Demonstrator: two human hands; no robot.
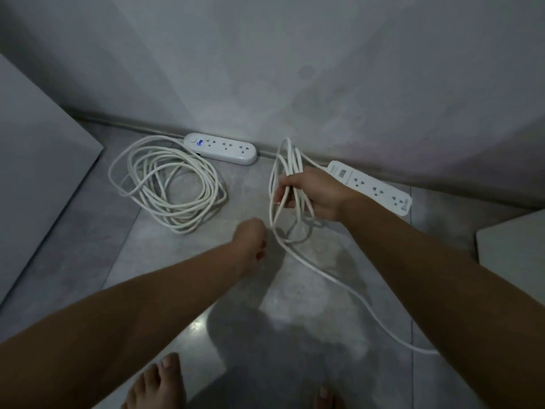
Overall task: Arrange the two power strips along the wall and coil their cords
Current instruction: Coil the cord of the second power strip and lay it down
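Both strips already lie against the wall (295, 69): the left power strip (221, 149) at the far left, its coiled cord (168, 184) on the floor (177, 276) beside it, and the right power strip (374, 187) at the far right. The right hand (312, 193) grips several long loops of the second cord (290, 160), fingers wrapped round them, just beside that strip. The left hand (250, 237) is curled next to the hanging strand; whether it pinches the cord I cannot tell. The loops look uneven and slack, so they could slip or tangle as more is gathered. A hard pull could drag the right power strip off the wall. The loose tail (339, 284) trails to the near right and could snag under a bare foot (159, 382).
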